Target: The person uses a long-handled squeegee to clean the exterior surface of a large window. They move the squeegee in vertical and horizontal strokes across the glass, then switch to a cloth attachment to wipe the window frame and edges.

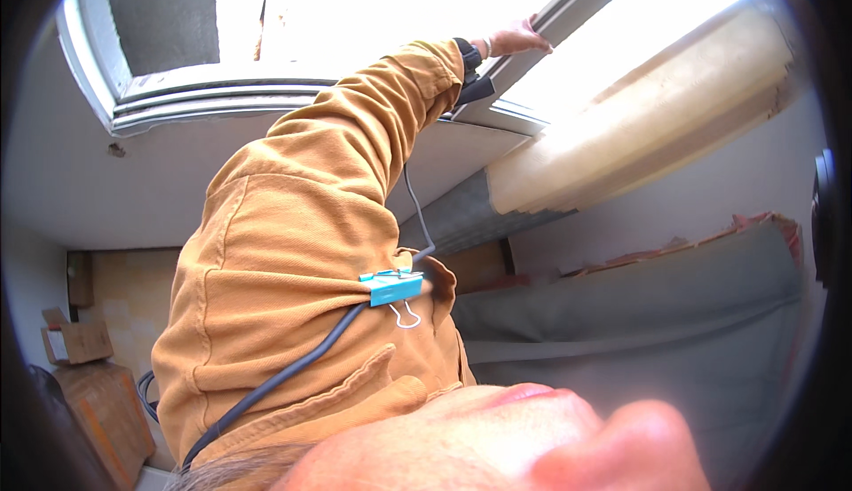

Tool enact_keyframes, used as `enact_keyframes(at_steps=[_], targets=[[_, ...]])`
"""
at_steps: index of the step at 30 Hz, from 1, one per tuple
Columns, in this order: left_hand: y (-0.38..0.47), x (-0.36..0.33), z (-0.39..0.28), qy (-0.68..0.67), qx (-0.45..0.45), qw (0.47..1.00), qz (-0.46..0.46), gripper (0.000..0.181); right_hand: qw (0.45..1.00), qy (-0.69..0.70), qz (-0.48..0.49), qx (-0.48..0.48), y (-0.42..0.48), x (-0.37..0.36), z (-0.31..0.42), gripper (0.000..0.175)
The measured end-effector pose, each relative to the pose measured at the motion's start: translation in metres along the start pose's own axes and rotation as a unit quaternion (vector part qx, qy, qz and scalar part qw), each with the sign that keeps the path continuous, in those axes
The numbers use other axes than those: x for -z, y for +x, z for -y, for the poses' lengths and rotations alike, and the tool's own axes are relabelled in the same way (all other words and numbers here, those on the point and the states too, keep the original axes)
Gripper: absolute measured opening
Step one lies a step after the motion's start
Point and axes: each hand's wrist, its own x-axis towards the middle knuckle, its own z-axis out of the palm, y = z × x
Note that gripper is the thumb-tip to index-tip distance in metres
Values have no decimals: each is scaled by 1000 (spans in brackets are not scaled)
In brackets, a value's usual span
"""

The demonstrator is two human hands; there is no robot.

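Observation:
At the upper right, my left hand (518,38) is closed around the grey stile of a window sash (566,21). That arm, in a tan cotton sleeve, stretches up across the window opening, with a dark watch (468,55) and a pale bracelet at the wrist. A dark rectangular piece (476,91) lies beside the cuff, against the frame. On the tan jacket (293,238), a turquoise binder clip (395,288) pinches the cloth by a black cable (286,371). My right hand is out of view. Part of a face fills the bottom edge.
The white window track (226,96) runs along the sill. Right of it hangs a cream rolled or folded sheet (639,118). Grey cloth-like material (632,318) with a torn reddish edge lies lower right. Cardboard boxes (103,418) are stacked lower left, near coiled black cable (146,394).

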Motion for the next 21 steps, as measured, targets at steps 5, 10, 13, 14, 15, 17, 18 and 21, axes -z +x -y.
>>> enact_keyframes(at_steps=[5, 10, 13, 14, 15, 17, 18, 21], targets=[[-4, 16, 2, -52, -27, 998, 32, 67, 999, -40, -32, 12, -1, -7, -20, 15], [-36, 69, -11, -43, -52, 996, 54, 52, 998, -33, -46, 7, -6, -9, -32, 14], [-69, 119, -31, 25, -6, 998, 64, 48, 999, 3, -52, -16, -9, -10, -44, 13], [-79, 128, -40, 3, -35, 998, 50, 41, 998, 16, -54, -24, -11, -11, -50, 13], [-90, 140, -49, -19, -63, 997, 36, 36, 997, 34, -53, -33, -11, -12, -55, 13], [-118, 172, -65, -38, -5, 999, 26, 43, 995, 68, -58, -52, -13, -14, -67, 12], [-137, 185, -69, 37, 9, 997, -72, 33, 993, 83, -59, -59, -15, -17, -72, 12], [-183, 219, -80, 146, -83, 980, -104, 53, 989, 96, -80, -83, -20, -26, -87, 12]])
